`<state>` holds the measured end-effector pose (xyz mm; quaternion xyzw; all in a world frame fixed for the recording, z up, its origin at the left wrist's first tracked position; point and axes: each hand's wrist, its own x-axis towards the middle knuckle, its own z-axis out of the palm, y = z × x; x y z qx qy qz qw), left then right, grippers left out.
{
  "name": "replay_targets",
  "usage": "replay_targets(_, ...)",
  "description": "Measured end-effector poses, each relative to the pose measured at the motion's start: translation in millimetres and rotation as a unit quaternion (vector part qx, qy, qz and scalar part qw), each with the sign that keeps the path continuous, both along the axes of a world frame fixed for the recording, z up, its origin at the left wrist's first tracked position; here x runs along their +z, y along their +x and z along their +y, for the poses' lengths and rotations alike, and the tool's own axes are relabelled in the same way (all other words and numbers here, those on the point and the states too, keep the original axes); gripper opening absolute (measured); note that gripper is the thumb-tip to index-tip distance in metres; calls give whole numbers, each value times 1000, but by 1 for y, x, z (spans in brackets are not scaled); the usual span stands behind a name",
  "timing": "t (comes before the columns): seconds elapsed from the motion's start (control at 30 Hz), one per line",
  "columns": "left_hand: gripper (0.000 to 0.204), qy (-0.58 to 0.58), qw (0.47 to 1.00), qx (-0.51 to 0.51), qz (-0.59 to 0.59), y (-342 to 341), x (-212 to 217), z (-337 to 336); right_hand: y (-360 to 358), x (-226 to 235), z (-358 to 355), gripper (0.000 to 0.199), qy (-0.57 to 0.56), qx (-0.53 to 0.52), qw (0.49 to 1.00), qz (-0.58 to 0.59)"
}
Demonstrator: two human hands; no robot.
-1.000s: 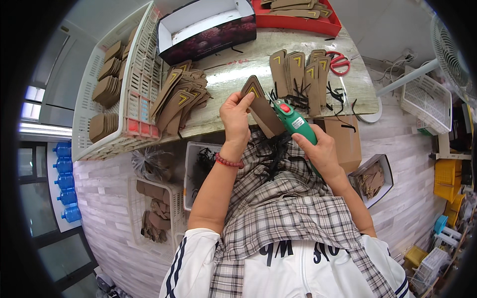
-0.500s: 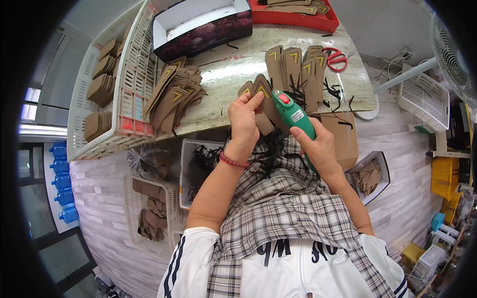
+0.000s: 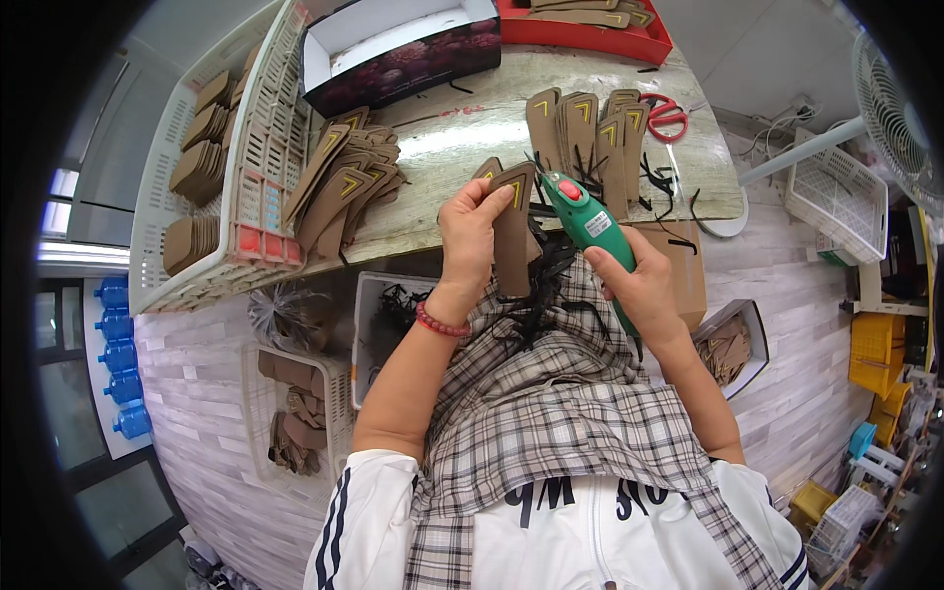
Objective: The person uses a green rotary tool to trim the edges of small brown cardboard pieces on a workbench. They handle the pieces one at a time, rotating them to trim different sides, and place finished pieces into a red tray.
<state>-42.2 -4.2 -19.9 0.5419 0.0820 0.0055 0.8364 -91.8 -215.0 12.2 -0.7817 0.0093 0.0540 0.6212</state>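
Observation:
My left hand pinches the top of a flat brown piece with rounded corners and a yellow angled mark, hanging over the table's front edge. Part of another brown piece shows behind my fingers. My right hand is wrapped round a green electric cutter with a red button. Its tip points up and left, close to the piece's upper right corner; whether they touch I cannot tell. Black strip offcuts lie on the checked apron over my lap.
On the table are a heap of brown pieces, more pieces at right, red scissors, a dark box and a red tray. A white basket stands left. Below are an offcut bin and a crate.
My left hand has shifted slightly left, and the brown piece now hangs more upright. The cutter has moved a little right and down, away from the piece's face.

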Motion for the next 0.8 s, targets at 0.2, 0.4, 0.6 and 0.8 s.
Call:
replay_targets(0.2,11,40,999,-10,-24,4,3,9,0,7,-1,40,-16,12,1000,3)
replay_targets(0.4,9,116,992,-30,-28,5,9,16,0,3,-3,38,-20,19,999,-17)
replay_targets(0.6,13,200,977,-61,-51,8,21,27,0,4,-7,36,-16,33,999,5)
replay_targets(0.8,15,289,948,-107,-76,15,31,45,2,9,-14,35,-35,73,997,8)
